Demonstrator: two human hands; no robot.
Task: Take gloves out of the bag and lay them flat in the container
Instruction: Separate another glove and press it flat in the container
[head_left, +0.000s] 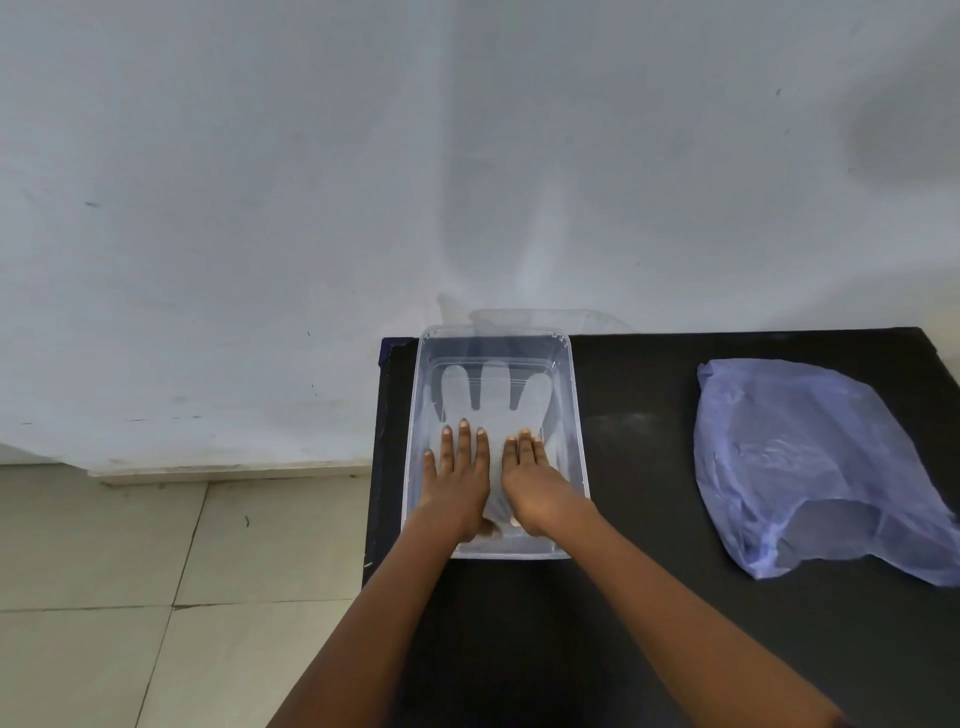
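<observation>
- Head view looks down on a black table set against a pale wall, with tiled floor off to the left; nearly all of the tabletop is bare.
- Well apart on the right lies the blue plastic bag, slumped on the table with its mouth facing the near edge. Whether more gloves remain inside, I cannot tell; it looks fairly flat.
- At the table's far left corner sits the clear container, and what seems to be its lid stands behind it against the wall.
- Inside the container, a translucent glove lies spread on the bottom, fingers pointing away from the person. So at least one glove is out of the bag and in place; the step in hand looks like smoothing it flat.
- Left hand rests palm down on the glove's cuff end, fingers straight and together, gripping nothing.
- Right hand lies just beside it, likewise flat and unclenched, pressing the glove instead of holding it.
</observation>
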